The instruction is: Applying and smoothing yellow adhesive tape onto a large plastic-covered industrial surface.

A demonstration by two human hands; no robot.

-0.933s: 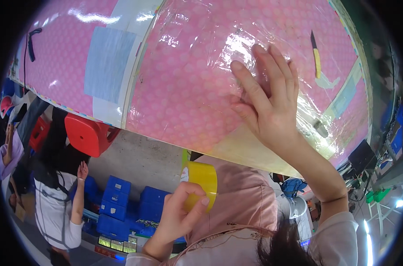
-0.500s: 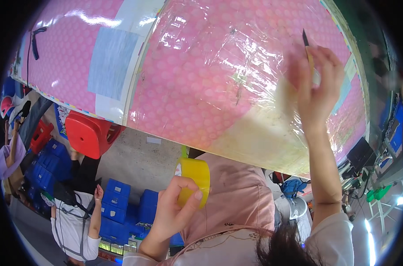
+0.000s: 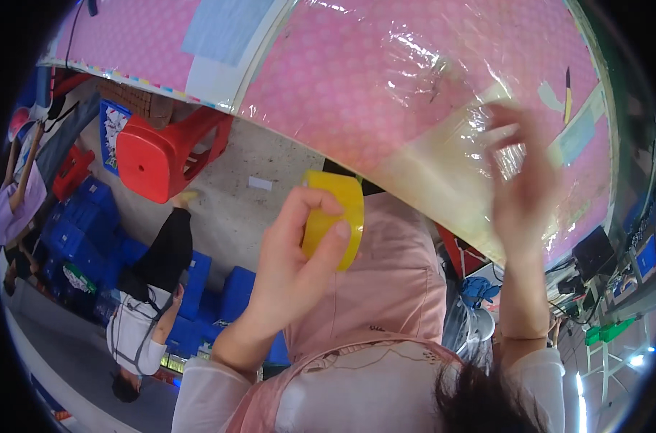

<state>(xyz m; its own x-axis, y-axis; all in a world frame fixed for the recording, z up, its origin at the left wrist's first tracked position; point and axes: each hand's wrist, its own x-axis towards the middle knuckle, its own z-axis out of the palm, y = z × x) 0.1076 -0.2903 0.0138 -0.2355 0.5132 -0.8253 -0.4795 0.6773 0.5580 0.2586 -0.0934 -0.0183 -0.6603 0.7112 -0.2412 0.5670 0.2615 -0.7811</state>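
My left hand (image 3: 288,263) is closed around a roll of yellow tape (image 3: 353,216), in front of the pink apron. Over the near right part of the table, my right hand (image 3: 526,173) is blurred by motion. Its fingers look apart, and no held thing shows between them. Beyond it a craft knife (image 3: 568,97) with a dark pointed tip and a yellowish handle lies on the surface. A pink dotted sheet (image 3: 328,86) under shiny, wrinkled clear film covers the tabletop. A yellowish bare patch (image 3: 429,169) shows near the front edge.
A light blue piece (image 3: 230,29) lies on the table at the far left, another (image 3: 580,137) at the right. Left of me stand a red stool (image 3: 158,159) and several blue crates (image 3: 82,213). Another person (image 3: 136,328) is at the lower left.
My right hand has come away from the craft knife, which now lies on the table. The view has shifted; my left hand still holds the tape roll, now higher in the picture.
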